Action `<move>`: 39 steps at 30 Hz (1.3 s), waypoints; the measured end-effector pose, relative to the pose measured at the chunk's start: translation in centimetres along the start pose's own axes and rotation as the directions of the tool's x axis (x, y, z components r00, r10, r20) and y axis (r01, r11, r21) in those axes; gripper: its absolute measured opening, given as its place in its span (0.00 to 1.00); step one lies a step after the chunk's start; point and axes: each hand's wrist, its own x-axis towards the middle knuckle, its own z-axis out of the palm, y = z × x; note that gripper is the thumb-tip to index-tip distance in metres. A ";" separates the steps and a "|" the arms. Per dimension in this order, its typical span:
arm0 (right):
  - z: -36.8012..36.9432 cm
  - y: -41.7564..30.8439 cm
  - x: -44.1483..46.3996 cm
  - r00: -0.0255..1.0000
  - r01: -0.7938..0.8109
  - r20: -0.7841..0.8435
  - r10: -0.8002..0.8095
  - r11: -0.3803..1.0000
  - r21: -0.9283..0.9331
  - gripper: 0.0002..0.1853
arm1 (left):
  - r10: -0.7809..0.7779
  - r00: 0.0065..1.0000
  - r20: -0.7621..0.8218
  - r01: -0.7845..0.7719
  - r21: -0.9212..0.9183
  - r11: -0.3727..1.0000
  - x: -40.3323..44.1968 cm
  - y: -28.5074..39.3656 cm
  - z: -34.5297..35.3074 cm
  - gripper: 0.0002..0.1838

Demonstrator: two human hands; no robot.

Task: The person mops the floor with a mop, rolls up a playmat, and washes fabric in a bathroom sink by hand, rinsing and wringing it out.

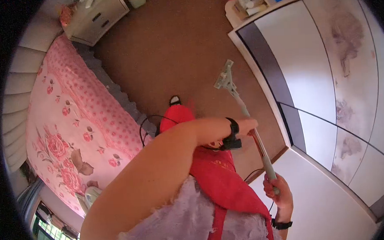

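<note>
A long-handled squeegee-like tool [266,160], pale grey-green, lies across the person's right side, over the brown floor [154,44] between a bed and a wardrobe. Its long axis slants from upper left to lower right; the T-shaped head [224,77] points forward, away from the body, and the butt end comes back towards the person's right side. Whether the head touches the floor cannot be told.

The left hand [246,126] reaches across the body, fingers wrapped around the middle of the shaft. The right hand [281,189] grasps the handle near its butt end, fingers curled round it. Black bands circle both wrists, and a small black device [232,143] shows beside the left one.

The person wears a red apron [216,174] over a fluffy lavender garment [162,226]. Small yellow writing on the apron is too blurred to read. A black sandal [175,100] shows ahead, to the left of the shaft, and a thin black cable [142,133] loops beside the bed.

To the right, near the tool, the wardrobe [292,51] has white, grey and flower-printed panels; its base edge bounds the floor on that side. Beyond the head, a shelf [234,14] carries small items. To the left is the bed [67,108], with a pink rose-patterned cover and a padded headboard [21,89]. A bedside cabinet [95,23] with two dark handles stands past it, at upper left
</note>
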 end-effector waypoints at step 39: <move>61.7 -75.3 45.6 0.559 0.731 0.767 -0.314 0.623 -0.277 0.09 | 0.140 0.645 -0.751 -0.555 -0.587 -0.590 -35.2 39.6 -53.4 0.12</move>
